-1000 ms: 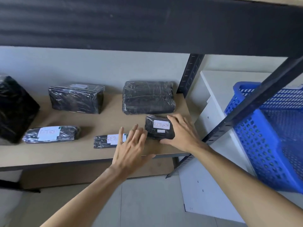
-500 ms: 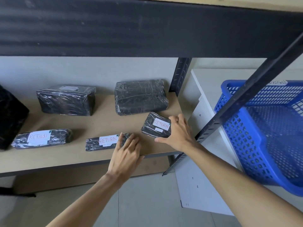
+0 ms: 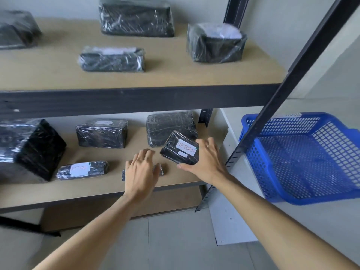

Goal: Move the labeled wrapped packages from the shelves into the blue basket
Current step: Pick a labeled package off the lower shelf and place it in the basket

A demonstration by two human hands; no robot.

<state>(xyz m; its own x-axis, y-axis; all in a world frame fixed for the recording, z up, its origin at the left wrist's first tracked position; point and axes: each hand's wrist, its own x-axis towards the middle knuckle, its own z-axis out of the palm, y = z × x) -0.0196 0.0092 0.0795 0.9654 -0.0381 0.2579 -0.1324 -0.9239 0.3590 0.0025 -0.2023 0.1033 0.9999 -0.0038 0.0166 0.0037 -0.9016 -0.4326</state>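
My right hand grips a small black wrapped package with a white RETURN label, tilted up off the lower shelf. My left hand lies with straight fingers over a thin black labeled package, hiding its label and most of its length. Another flat package with a RETURN label lies at the front left of that shelf. The blue basket stands to the right on a white surface, and I see nothing inside it.
Unlabeled black wrapped packages and a big black bundle sit further back on the lower shelf. Several wrapped packages stand on the upper shelf. A dark diagonal shelf post crosses in front of the basket.
The view has tilted up and the upper shelf shows. My right hand has lifted the small RETURN package off the shelf board. My left hand has slid over the thin package's label.
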